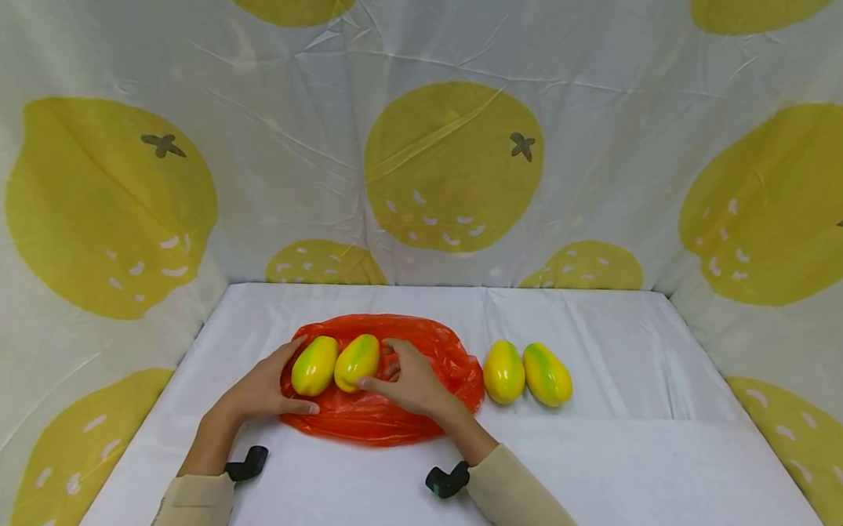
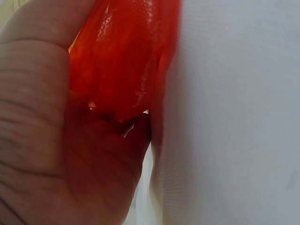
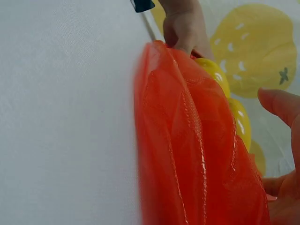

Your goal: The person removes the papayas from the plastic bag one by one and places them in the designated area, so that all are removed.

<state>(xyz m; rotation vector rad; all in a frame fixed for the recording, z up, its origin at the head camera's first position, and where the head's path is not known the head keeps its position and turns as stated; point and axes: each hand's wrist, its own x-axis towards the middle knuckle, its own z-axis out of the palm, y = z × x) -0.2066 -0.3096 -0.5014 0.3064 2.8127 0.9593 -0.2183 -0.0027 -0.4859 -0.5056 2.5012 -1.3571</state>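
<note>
Right-hand grip spread wide at a yellow fruit on the red bag

Right-hand grip (image 1: 412, 380) first: thumb and fingers stand apart beside the inner fruit (image 1: 357, 362), the thumb at its near end. I can't be sure whether skin meets peel. That fruit lies on the red plastic bag (image 1: 386, 428), leaning a little, just beside the outer fruit (image 1: 315, 366). Both are glossy yellow flushed with green. I can't tell whether they sit inside the bag's mouth or merely on top; from the right wrist, the crinkled near side of the bag rises in front of them.

Left-hand grip (image 1: 264, 382) is spread too, cupped about the left end of the bag, fingers along the far edge and thumb stretched out below the outer fruit. Seen from that wrist, red plastic fills the space between thumb and fingers.

Just past the bag's right end lie a third fruit (image 1: 504, 372) and a fourth fruit (image 1: 547, 375), side by side on the white-covered surface (image 1: 631, 468). Beige sleeves (image 1: 527, 499) cover the forearms, and behind everything hangs pale cloth (image 1: 277, 170) printed with big lemons (image 1: 454, 170).
</note>
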